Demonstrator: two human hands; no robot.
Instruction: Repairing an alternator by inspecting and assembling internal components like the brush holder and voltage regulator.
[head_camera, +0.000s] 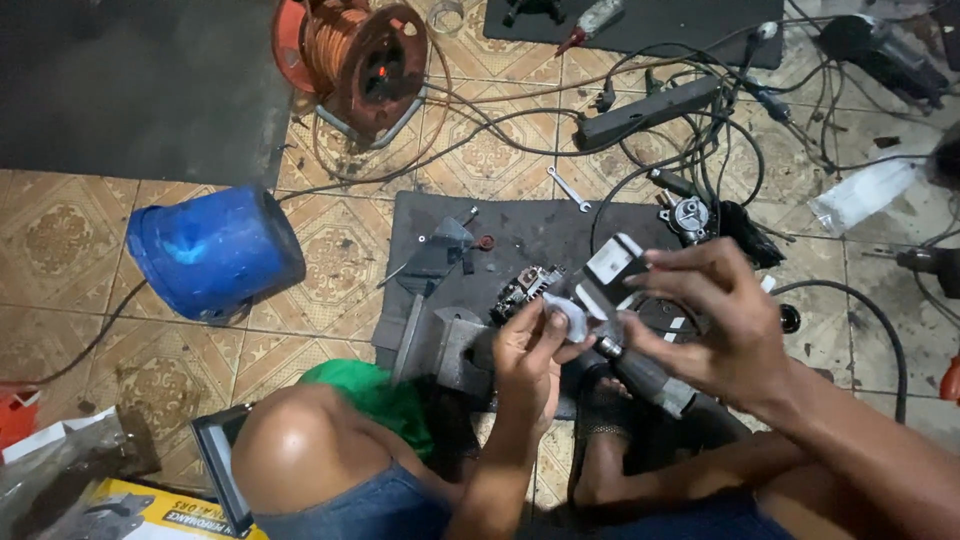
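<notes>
Nearest the camera, two bare knees are seen, with one green cloth (375, 395) tucked beside the left knee and one dark tablet-like screen (222, 462) lying on the floor next to a yellow printed box (150, 512). Just above the knees, two hands are raised. The left hand (527, 368) is clenched around one small pale part (570, 315), pinched between thumb and fingertips. The right hand (715, 325) is closed around one dark power-tool body (625, 330), whose grey, light-labelled upper end (612, 262) sticks out above the fingers and whose metal end (655, 385) points down toward the lap. The small part is held touching the tool body, between the two hands.

Beyond the hands, one dark mat (520, 240) is spread on the patterned tile floor (60, 230). On it are seen one motor armature (525, 288), one grey metal bracket (440, 250) and one small red washer (486, 242); one gear housing (686, 215) sits at its right edge. One open-ended spanner (568, 188) lies just off the mat's far edge. One blue bucket (215, 250) lies on its side to the left.

Farther off, one black power strip (645, 112) is surrounded by tangled black cables, one orange cable reel (362, 62) stands at the back, and a second dark mat (650, 25) lies at the top.
</notes>
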